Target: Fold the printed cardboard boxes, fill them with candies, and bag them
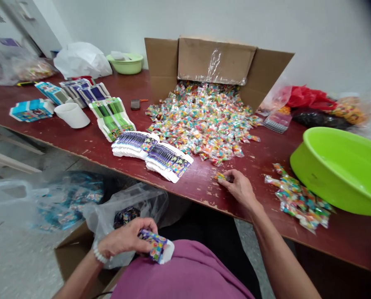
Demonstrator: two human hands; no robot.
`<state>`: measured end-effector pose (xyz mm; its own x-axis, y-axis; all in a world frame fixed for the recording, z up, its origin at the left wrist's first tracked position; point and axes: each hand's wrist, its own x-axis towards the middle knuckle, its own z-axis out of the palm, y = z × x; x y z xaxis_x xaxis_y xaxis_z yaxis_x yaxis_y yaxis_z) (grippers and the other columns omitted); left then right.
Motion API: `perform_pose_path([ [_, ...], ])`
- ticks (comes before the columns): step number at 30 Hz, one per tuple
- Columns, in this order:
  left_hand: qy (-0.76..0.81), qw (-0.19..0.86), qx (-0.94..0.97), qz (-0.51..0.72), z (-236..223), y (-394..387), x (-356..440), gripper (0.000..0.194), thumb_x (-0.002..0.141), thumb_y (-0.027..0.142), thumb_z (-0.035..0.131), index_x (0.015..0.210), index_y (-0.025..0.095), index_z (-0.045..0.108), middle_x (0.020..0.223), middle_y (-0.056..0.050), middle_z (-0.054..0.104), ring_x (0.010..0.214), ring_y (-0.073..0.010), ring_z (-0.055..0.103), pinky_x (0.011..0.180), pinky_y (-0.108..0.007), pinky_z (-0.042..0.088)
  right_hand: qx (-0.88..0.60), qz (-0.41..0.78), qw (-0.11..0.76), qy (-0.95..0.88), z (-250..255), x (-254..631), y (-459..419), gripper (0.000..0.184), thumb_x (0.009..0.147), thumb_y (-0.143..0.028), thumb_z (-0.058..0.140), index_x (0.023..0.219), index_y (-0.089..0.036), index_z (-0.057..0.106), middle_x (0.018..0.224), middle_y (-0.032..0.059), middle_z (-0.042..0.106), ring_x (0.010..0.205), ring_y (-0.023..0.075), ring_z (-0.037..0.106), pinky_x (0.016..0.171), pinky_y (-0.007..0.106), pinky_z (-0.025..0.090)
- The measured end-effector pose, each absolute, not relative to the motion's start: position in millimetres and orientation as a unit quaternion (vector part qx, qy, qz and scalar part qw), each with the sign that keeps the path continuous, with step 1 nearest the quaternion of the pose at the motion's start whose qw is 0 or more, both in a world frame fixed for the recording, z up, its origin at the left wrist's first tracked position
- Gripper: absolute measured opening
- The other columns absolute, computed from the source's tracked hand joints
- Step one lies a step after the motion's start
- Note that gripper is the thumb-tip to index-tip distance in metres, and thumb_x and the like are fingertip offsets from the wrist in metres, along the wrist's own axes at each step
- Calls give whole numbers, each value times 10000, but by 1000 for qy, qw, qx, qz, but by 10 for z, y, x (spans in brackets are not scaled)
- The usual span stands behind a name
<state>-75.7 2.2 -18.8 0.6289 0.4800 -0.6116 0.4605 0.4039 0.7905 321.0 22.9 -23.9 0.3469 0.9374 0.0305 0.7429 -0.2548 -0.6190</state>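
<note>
My left hand point(131, 237) is closed around a small purple printed box point(156, 246), held in front of my body with its white end flap open to the right. Over the table's front edge, my right hand point(239, 187) pinches a small clear-wrapped candy packet point(219, 176). Beyond it spreads a large heap of wrapped candies point(204, 120), spilling from a cardboard box point(216, 60) lying on its side. Left of my right hand lie overlapping rows of flat purple cartons point(168, 160), with green cartons point(112, 118) behind them.
A green basin point(338, 174) stands at the right, beside a smaller pile of wrapped candies point(300, 201). On the left are a white cup-like roll point(72, 115) and blue cartons point(32, 110). Below the table edge, a clear plastic bag point(135, 199) sits by an open carton point(76, 249).
</note>
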Motion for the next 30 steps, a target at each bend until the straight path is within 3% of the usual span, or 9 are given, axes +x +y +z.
perform_pose_path([
  [4, 378, 713, 580, -116, -118, 158, -843, 361, 635, 377, 807, 913, 184, 683, 763, 17, 649, 639, -136, 561, 584, -223, 412, -700, 317, 390, -507, -91, 3027, 124, 310, 790, -477, 699, 860, -182, 636, 752, 23, 660, 673, 177, 603, 610, 286, 442],
  [6, 384, 734, 556, -69, -60, 169, -744, 371, 712, 428, 755, 965, 186, 633, 814, 6, 643, 603, -123, 570, 562, -222, 418, -625, 440, 439, -472, 52, 2835, 17, 355, 792, -496, 714, 919, -179, 617, 794, 33, 670, 685, 173, 617, 586, 272, 462],
  [8, 387, 753, 532, 15, 22, 155, -585, 384, 797, 436, 686, 1067, 193, 561, 932, -24, 652, 631, -117, 598, 606, -233, 452, -565, 522, 425, -477, 204, 2598, -98, 339, 852, -488, 668, 1004, -192, 597, 823, 36, 676, 692, 167, 626, 556, 253, 463],
  [12, 359, 760, 529, 118, 191, 87, -234, 353, 863, 367, 625, 1140, 191, 495, 947, -43, 640, 715, -122, 590, 673, -248, 482, -526, 458, 384, -605, 402, 2188, -242, 176, 958, -343, 535, 1038, -211, 620, 893, 48, 645, 731, 153, 589, 612, 263, 480],
  [17, 375, 708, 572, 174, 272, -24, 64, 300, 839, 279, 647, 1107, 202, 537, 902, -12, 603, 697, -114, 554, 621, -222, 470, -491, 351, 350, -716, 491, 2011, -266, 157, 975, -223, 486, 1030, -233, 633, 958, 60, 624, 853, 185, 597, 772, 328, 487],
  [19, 369, 728, 535, 219, 263, -58, 139, 310, 836, 303, 664, 1106, 206, 548, 905, -17, 608, 730, -130, 575, 618, -224, 483, -489, 385, 365, -693, 523, 2011, -264, 187, 961, -249, 530, 1138, -247, 592, 928, 43, 641, 807, 179, 606, 727, 313, 493],
  [21, 359, 764, 468, 261, 238, -77, 192, 333, 883, 434, 605, 1112, 196, 564, 878, -38, 637, 730, -152, 601, 613, -242, 497, -505, 433, 415, -620, 545, 2040, -253, 254, 941, -320, 576, 1183, -243, 559, 869, 25, 642, 706, 160, 591, 626, 280, 486],
  [25, 368, 798, 365, 308, 200, -85, 250, 578, 914, 665, 399, 1028, 142, 619, 760, -90, 692, 565, -157, 603, 555, -268, 483, -533, 500, 478, -486, 543, 2115, -227, 317, 854, -457, 678, 1048, -216, 608, 819, 4, 609, 608, 115, 513, 512, 229, 427],
  [30, 377, 770, 382, 345, 260, -118, 304, 441, 840, 550, 610, 988, 137, 658, 746, -62, 685, 618, -167, 623, 546, -255, 510, -467, 626, 444, -440, 490, 2022, -272, 435, 755, -464, 796, 1049, -204, 609, 838, 1, 634, 636, 111, 560, 550, 224, 468],
])
